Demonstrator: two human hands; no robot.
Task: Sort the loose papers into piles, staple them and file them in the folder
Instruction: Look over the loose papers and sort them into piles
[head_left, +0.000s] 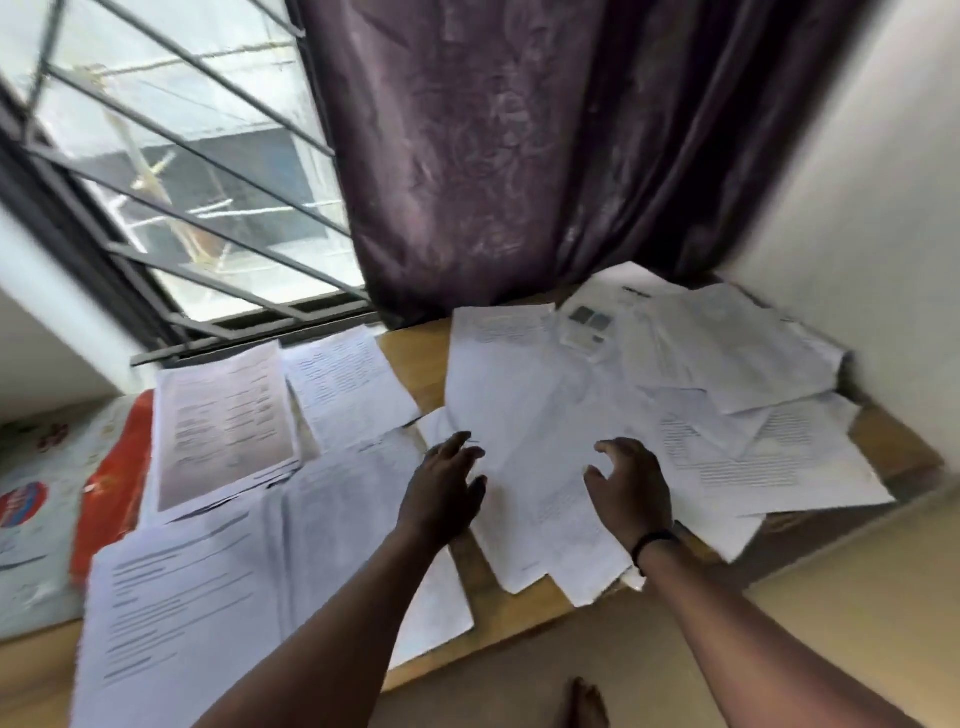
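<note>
Left hand (448, 486): reaches over the near middle of the table, fingers loosely spread, grasping nothing; whether the fingertips touch the sheet below is hard to tell in the blur.
Right hand (631, 483): just right of it, fingers relaxed and slightly curled, holding nothing, a black band (655, 543) at the wrist.
Loose papers (649, 374): jumbled, overlapping heap on the right half of the wooden table (415, 364), reaching the far right corner.
Sorted piles (223, 421): printed sheets laid in separate stacks on the left half, near and far.
Far side: barred window (171, 171) left, dark curtain (493, 145) centre.
</note>
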